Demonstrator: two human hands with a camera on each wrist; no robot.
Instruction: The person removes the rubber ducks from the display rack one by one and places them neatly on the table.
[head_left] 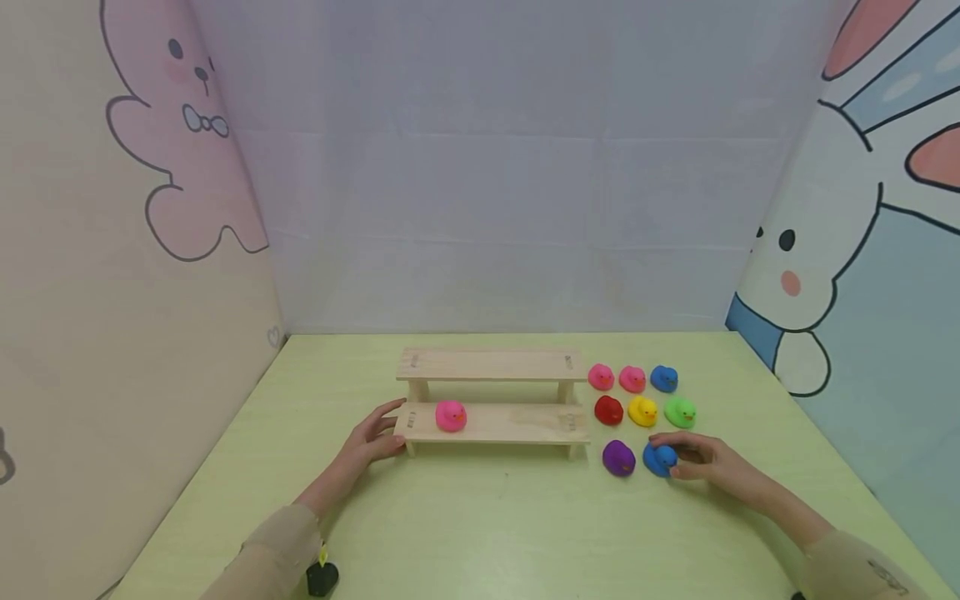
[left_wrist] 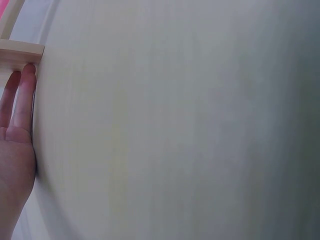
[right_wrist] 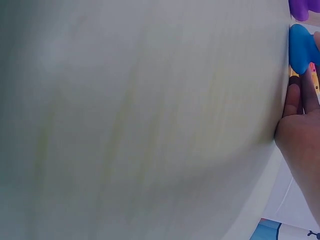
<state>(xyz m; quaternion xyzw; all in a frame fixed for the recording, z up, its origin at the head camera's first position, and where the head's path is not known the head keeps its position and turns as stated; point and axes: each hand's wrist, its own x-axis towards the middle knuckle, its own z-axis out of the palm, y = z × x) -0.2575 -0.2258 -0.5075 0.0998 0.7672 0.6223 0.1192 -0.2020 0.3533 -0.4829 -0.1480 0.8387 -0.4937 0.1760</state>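
A two-tier wooden stand [head_left: 495,423] is on the table in the head view, with a pink rubber duck [head_left: 451,416] near the left end of its lower step. My left hand [head_left: 367,437] rests against that step's left end; in the left wrist view two of its fingers [left_wrist: 24,102] reach straight to the wood. Over on the right, my right hand [head_left: 708,462] pinches a blue rubber duck [head_left: 660,459] between thumb and fingers, low at the tabletop. A purple duck [head_left: 618,458] sits just left of it.
Behind the held duck, a red duck [head_left: 609,410], a yellow duck [head_left: 642,411] and a green duck [head_left: 680,412] form one row. Farther back are two pink ducks [head_left: 632,379] and another blue duck [head_left: 664,378]. A black object [head_left: 322,578] lies by the left sleeve.
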